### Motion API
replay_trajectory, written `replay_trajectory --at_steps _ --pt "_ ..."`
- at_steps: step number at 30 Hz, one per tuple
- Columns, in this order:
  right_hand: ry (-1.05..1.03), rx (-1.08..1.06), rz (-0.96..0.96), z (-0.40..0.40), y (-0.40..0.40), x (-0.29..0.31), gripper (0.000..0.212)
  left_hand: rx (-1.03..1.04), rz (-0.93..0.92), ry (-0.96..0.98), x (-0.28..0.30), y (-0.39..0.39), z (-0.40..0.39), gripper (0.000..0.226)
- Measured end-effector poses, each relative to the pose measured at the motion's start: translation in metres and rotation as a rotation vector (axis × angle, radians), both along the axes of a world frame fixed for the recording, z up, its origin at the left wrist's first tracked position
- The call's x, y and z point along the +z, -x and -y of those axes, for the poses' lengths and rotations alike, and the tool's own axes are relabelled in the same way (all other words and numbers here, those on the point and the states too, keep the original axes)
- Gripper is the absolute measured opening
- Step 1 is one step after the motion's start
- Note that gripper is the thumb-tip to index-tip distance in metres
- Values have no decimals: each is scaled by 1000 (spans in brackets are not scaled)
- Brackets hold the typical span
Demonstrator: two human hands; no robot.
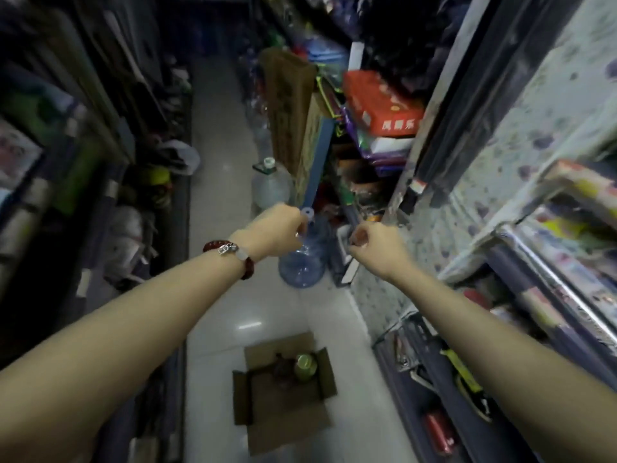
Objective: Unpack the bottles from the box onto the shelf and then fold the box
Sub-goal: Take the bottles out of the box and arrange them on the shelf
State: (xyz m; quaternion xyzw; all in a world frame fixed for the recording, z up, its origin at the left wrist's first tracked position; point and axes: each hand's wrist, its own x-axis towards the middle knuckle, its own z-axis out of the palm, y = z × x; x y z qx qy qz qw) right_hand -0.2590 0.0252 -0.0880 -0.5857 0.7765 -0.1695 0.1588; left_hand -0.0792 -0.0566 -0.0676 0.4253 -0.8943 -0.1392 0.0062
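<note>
While both arms stretch out above the box [283, 392], unpacking looks mid-way: box on the floor, flaps open, a green-capped bottle [305, 365] upright in its far right corner, long axis vertical, cap up; a darker bottle [283, 370] just left of it, blurred. Left hand [275, 233] and right hand [375, 245] hang well beyond the box, fingers curled; held or empty, cannot tell. Next move: reach down, grip the bottle's neck, lift to the shelf [541, 235] right of the box.

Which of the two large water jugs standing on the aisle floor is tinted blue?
The nearer jug, just beyond the left hand, is blue. The farther jug, white-capped, is clear and colourless.
</note>
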Motion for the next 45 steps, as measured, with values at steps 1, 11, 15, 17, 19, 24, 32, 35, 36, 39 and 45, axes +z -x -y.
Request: replay_trajectory --at_steps 1,11,15,17,19,24,32,35,36,39,45 --pt "-31 3 11 2 -3 -21 15 23 16 -43 -24 -7 1 20" --pt "-198 -26 165 16 -7 -280 34 236 0 -295 -305 -38 -9 36" --pt "-238 -67 160 8 -11 -391 36 313 18 -349 -413 -52 -21 37" --pt "-265 -61 167 -1 -13 -445 35 336 34 -393 -464 -57 -28 36" --pt "-299 -65 193 -11 -17 -493 35 345 49 -409 -511 -61 -33 38" --pt "-365 -4 234 -30 -31 -599 36 346 66 -473 -617 -67 -48 44" --pt "-143 -173 567 -45 -65 -707 83 480 -519 -631 -745 -67 -92 95" --pt "-12 -226 539 -46 -71 -729 80 559 -687 -639 -773 -58 -100 104" --pt "12 -229 522 -45 -71 -733 80 573 -714 -606 -780 -55 -101 104" --pt "18 -208 476 -41 -68 -743 82 635 -757 -495 -791 -45 -102 98" --pt "-67 -198 439 -41 -64 -741 78 725 -781 -459 -781 -41 -103 93"
